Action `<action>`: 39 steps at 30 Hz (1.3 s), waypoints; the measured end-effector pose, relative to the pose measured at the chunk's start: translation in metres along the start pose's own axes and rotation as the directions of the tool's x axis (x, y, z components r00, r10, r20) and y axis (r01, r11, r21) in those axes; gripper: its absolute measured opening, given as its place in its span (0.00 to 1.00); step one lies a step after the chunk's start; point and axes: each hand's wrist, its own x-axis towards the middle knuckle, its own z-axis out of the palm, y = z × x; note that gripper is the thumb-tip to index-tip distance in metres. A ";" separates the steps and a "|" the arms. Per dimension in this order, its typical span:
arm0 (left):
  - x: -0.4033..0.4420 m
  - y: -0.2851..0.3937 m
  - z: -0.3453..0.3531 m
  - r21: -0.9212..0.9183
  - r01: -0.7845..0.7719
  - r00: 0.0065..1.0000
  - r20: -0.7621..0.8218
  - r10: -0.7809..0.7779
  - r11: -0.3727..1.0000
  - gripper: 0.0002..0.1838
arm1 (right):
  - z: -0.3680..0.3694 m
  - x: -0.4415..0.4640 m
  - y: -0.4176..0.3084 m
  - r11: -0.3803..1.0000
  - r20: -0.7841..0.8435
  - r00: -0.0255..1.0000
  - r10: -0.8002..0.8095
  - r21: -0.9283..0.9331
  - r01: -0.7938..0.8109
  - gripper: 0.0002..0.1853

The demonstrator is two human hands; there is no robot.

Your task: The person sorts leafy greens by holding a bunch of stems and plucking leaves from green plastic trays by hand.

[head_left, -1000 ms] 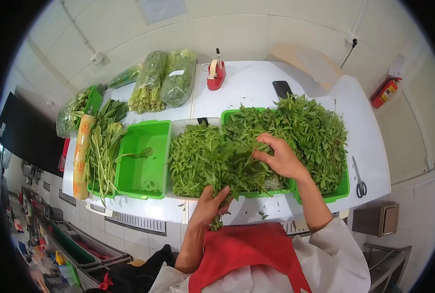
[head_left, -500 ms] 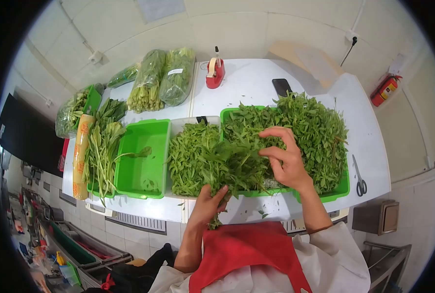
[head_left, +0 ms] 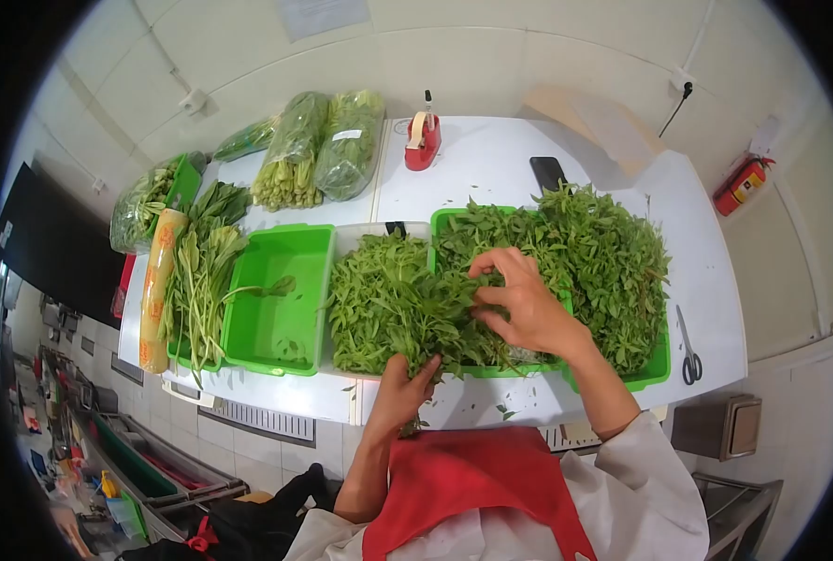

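My left hand (head_left: 399, 393) is closed around the stems of a bunch of leafy greens (head_left: 421, 327) at the table's front edge. Its leaves fan out over a white tub (head_left: 346, 234) heaped with the same greens, so where bunch and heap part is hard to see. My right hand (head_left: 533, 304) hovers at the right side of the bunch, fingers curved and apart, with nothing visible in them. Behind and below it is a green tub (head_left: 454, 213) of leafy sprigs. Farther right, a taller heap of greens (head_left: 608, 271) fills another green tub (head_left: 659, 360).
To the left are a green tub (head_left: 276, 243) with a few leaves, long-stemmed greens (head_left: 201, 280) and a film roll (head_left: 161, 290). Bagged vegetables (head_left: 295, 154), a red tape dispenser (head_left: 423, 145) and a phone (head_left: 547, 174) lie at the back. Scissors (head_left: 688, 351) lie at right.
My right hand has moved left and slightly down toward the bunch, its fingers a little more curled. The left hand keeps its hold on the stems. The view has shifted slightly.
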 end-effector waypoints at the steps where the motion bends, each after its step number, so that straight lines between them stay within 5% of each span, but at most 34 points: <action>1: 0.000 0.001 0.002 -0.033 0.018 0.999 -0.046 -0.019 0.999 0.06 | -0.002 0.000 -0.001 1.000 0.025 1.000 -0.003 0.012 0.003 0.07; 6: 0.001 -0.004 -0.010 -0.077 0.003 0.999 -0.032 -0.005 0.997 0.06 | 0.002 0.003 0.000 0.999 0.089 0.996 -0.001 0.038 -0.002 0.08; 9: -0.007 0.002 -0.014 -0.080 -0.024 0.999 0.032 0.026 0.997 0.05 | 0.016 0.016 -0.002 0.996 -0.020 0.997 -0.075 -0.051 0.074 0.08; 11: -0.020 0.003 -0.012 -0.236 -0.038 0.988 -0.153 0.001 0.971 0.08 | 0.036 0.032 0.009 0.960 -0.369 0.918 -0.144 -0.278 0.038 0.08; 12: -0.028 0.004 -0.018 -0.243 -0.049 0.985 -0.174 0.006 0.969 0.08 | 0.023 0.047 0.012 0.970 -0.494 0.868 -0.053 -0.232 -0.073 0.07; 15: -0.045 0.005 -0.043 -0.232 -0.187 0.962 -0.240 0.130 0.955 0.06 | 0.014 0.091 0.024 0.995 -0.540 0.837 0.095 0.083 -0.059 0.06; 17: -0.050 -0.003 -0.062 -0.229 -0.276 0.952 -0.199 0.233 0.933 0.09 | 0.034 0.114 0.023 0.782 -0.346 0.883 0.319 0.622 -0.039 0.04; 18: -0.054 -0.001 -0.069 -0.217 -0.278 0.954 -0.179 0.242 0.936 0.11 | 0.050 0.125 0.017 0.749 -0.276 0.915 0.295 0.662 -0.042 0.05; 19: -0.056 -0.003 -0.073 -0.214 -0.287 0.948 -0.200 0.246 0.934 0.11 | 0.056 0.130 0.013 0.876 -0.147 0.981 0.126 0.481 -0.040 0.06; 21: -0.057 -0.007 -0.078 -0.253 -0.302 0.943 -0.222 0.249 0.919 0.11 | 0.074 0.131 -0.003 0.945 -0.283 0.959 0.021 0.318 0.073 0.07; 24: -0.059 -0.003 -0.075 -0.236 -0.305 0.932 -0.272 0.238 0.923 0.10 | 0.064 0.118 -0.029 0.837 -0.412 0.894 0.176 0.541 0.084 0.07; 26: -0.059 0.001 -0.067 -0.193 -0.333 0.913 -0.310 0.264 0.923 0.09 | 0.043 0.098 -0.048 0.891 -0.325 0.941 -0.096 0.394 0.227 0.07; 27: -0.058 0.003 -0.064 -0.145 -0.361 0.893 -0.339 0.297 0.921 0.08 | 0.038 0.091 -0.057 0.892 -0.326 0.941 -0.094 0.392 0.225 0.07; 29: -0.056 0.003 -0.063 -0.150 -0.354 0.899 -0.327 0.292 0.923 0.08 | 0.034 0.084 -0.071 0.919 -0.134 0.921 -0.366 0.102 0.381 0.11; 36: -0.062 0.009 -0.059 -0.234 -0.315 0.928 -0.280 0.246 0.920 0.06 | 0.052 0.084 -0.051 0.919 -0.151 0.906 -0.394 -0.048 0.392 0.08; 38: -0.072 0.011 -0.064 -0.253 -0.317 0.921 -0.313 0.233 0.914 0.05 | 0.059 0.097 -0.024 0.980 -0.563 0.816 0.127 0.198 -0.016 0.06; 39: -0.075 0.013 -0.067 -0.273 -0.321 0.916 -0.335 0.223 0.907 0.04 | 0.055 0.104 -0.013 0.980 -0.563 0.818 0.118 0.198 -0.005 0.06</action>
